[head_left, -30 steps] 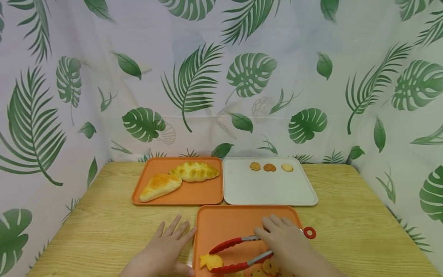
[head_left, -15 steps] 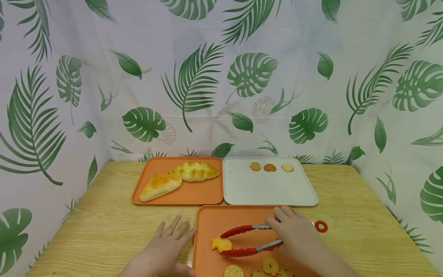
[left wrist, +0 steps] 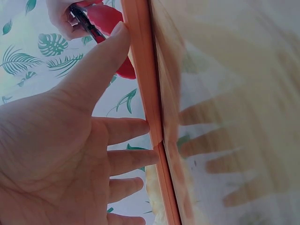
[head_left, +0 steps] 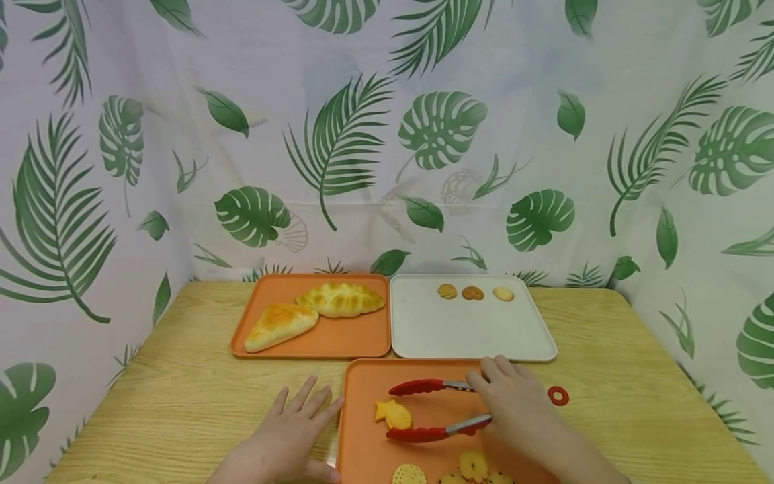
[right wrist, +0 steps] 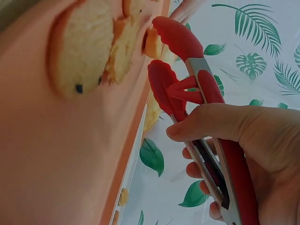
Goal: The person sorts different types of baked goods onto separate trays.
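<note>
Across the near orange rectangular tray (head_left: 365, 383), taken as a clock face in the head view with twelve farthest from the person, the person's right hand (head_left: 520, 407) lay at about three o'clock, fingers and thumb wrapped around the red-and-silver kitchen tongs (head_left: 420, 435). Their scalloped red tips pointed toward nine o'clock and stood wide apart, with nothing clamped between them. At nine o'clock on the tray lay the yellow fish-shaped biscuit (head_left: 394, 415), just by the tips: close to the nearer one, though contact could not be told, and clear of the farther. A pale round biscuit dotted with holes (head_left: 409, 474) lay at seven o'clock, and a yellow ring-shaped biscuit (head_left: 473, 465) at five, beside two dark-speckled biscuits (head_left: 500, 478) partly cut off by the frame. Outside the tray at nine o'clock, the left hand (head_left: 287, 430) held nothing, its fingers straight and spread, their tips close to the rim. Toward ten o'clock, a far orange rectangular tray (head_left: 357, 339) bore a triangular golden-topped bread (head_left: 281, 327) and a ridged golden loaf (head_left: 340, 300). Between twelve and one, a white rectangular tray (head_left: 471, 329) bore three small brown and cream biscuits (head_left: 473, 293) in a row along its far side. All three trays lay on a pale wood-grained table (head_left: 175, 383).
</note>
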Demonstrator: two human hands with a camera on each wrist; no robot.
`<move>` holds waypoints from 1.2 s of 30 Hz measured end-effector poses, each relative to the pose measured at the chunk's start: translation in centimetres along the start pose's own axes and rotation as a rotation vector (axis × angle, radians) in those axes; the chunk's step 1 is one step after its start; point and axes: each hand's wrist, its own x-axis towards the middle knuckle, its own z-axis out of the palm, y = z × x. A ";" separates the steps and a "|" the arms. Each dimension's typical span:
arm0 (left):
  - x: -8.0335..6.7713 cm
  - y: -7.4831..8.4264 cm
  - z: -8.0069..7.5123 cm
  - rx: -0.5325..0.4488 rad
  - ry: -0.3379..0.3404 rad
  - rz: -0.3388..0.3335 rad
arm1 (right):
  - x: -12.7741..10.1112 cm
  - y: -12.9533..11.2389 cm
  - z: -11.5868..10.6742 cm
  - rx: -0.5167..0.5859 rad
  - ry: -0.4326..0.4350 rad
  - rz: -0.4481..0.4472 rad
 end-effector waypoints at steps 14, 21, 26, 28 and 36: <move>0.0 0.0 0.0 -0.014 0.002 0.005 | 0.1 -0.2 0.4 -0.019 0.065 -0.037; 0.0 0.0 0.0 -0.013 0.003 0.007 | 0.1 0.2 -0.1 -0.043 0.034 -0.004; 0.0 -0.1 0.0 -0.008 0.005 0.010 | 0.2 0.7 -0.6 -0.037 0.030 0.023; 0.0 0.0 0.0 -0.009 0.004 0.010 | 0.3 1.1 -0.8 -0.042 0.044 0.026; -0.1 0.0 -0.1 0.011 0.004 0.006 | 1.2 2.6 -1.7 -0.071 0.113 0.057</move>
